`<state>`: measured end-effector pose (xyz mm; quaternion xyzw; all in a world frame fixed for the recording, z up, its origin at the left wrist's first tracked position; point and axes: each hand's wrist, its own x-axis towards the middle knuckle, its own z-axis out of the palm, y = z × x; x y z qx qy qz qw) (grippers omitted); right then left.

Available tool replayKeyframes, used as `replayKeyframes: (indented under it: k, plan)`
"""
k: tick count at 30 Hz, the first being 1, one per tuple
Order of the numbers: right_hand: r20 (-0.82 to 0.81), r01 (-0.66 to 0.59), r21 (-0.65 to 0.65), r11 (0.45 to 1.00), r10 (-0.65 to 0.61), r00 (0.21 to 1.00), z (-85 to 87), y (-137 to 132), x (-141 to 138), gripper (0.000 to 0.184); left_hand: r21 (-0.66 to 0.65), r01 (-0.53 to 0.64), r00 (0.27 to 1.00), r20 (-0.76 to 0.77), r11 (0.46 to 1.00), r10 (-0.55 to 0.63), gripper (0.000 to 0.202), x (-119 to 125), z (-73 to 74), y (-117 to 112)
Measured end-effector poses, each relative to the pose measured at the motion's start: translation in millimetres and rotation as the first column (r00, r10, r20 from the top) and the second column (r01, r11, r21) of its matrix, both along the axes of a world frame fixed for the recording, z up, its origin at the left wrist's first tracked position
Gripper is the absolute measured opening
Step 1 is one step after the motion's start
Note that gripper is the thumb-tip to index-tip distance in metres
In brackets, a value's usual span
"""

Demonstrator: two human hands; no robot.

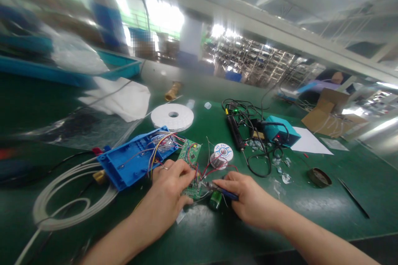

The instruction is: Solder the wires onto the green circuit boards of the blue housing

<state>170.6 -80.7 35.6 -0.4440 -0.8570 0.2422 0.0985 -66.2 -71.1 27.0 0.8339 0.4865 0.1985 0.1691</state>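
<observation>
My left hand point(171, 186) is closed on a green circuit board point(190, 153), with the thumb at its near edge. From my right hand point(247, 198) juts a pair of blue-handled pliers point(228, 193); the fingers are wrapped round the handles. The pliers' jaws lie at the board's right edge, among thin coloured wires, and whether they touch a wire cannot be made out. A green cylindrical battery point(215, 200) lies just under the pliers. Coloured wires run from the board to an open blue plastic housing point(130, 163) on the left.
A solder spool point(222, 155) stands behind the pliers. Further right are a soldering iron point(234, 130), its teal station point(281, 130), a round tin point(319, 178) and tweezers point(354, 198). A white reel point(172, 116) sits behind the housing; coiled pale tubing point(43, 209) lies left.
</observation>
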Motion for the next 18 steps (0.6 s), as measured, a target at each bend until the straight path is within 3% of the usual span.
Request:
replayKeyframes:
  k: [3, 6, 9, 13, 18]
  plan:
    - [-0.118, -0.018, -0.136, 0.991, 0.002, 0.993, 3.4, 0.7, 1.2, 0.069, 0.009, 0.015, 1.0, 0.02, 1.0, -0.015, 0.026, -0.3, 1.8, -0.1]
    - [-0.142, -0.03, -0.132, 0.991, 0.011, 0.99, 3.3, 1.0, 3.2, 0.074, 0.023, 0.035, 0.998, 0.045, 0.999, -0.036, 0.029, -1.7, 1.5, 1.2]
    - [-0.049, -0.038, 0.067, 0.997, 0.042, 0.998, -0.7, -1.1, 5.3, 0.073, 0.035, 0.021, 0.999, 0.036, 0.999, -0.023, 0.033, -3.8, -0.5, 3.7]
    - [0.165, -0.072, 0.423, 0.903, 0.001, 0.986, -3.6, -3.4, 6.8, 0.064, 0.026, 0.02, 1.0, 0.02, 0.999, -0.021, 0.035, -5.7, -2.3, 6.0]
    - [0.26, -0.145, 0.537, 0.831, 0.001, 0.966, 0.5, -1.9, 4.9, 0.05, 0.007, 0.025, 1.0, 0.005, 1.0, -0.025, 0.037, -4.0, 1.0, 4.9]
